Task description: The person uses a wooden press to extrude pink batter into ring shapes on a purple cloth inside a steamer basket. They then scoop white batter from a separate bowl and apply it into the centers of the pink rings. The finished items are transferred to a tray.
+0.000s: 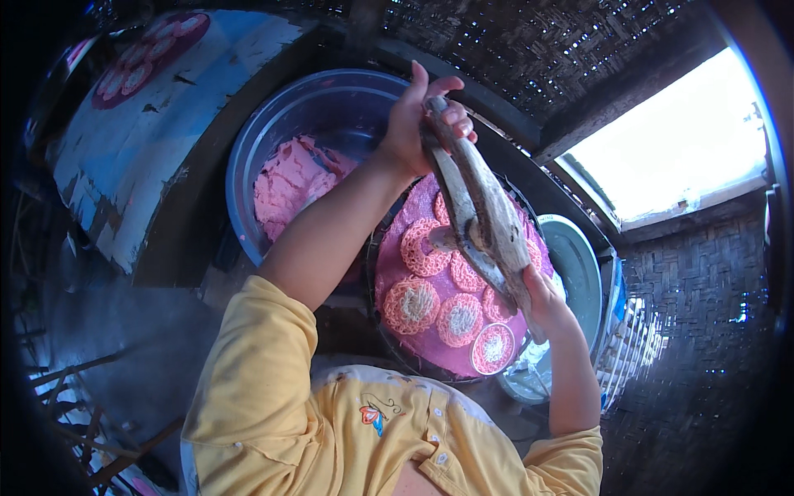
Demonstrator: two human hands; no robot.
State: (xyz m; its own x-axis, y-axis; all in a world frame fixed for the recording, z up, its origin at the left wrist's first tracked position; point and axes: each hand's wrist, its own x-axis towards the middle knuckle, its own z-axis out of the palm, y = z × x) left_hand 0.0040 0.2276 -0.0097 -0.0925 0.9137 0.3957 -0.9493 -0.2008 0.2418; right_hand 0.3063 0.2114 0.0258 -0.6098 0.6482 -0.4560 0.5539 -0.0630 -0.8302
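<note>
While the deep blue plastic basin stands left of the round, purple-cloth-covered tray, perhaps to keep its soft pink dough in reach, the left hand wraps the far end of a long, grey-brown, two-armed wooden tool above that tray, and the right hand grasps the near end, seemingly for balance. The tool looks weathered and cracked, arms close together, a short stub jutting leftward over lacy, round pink discs, some white-centred, on the tray.
</note>
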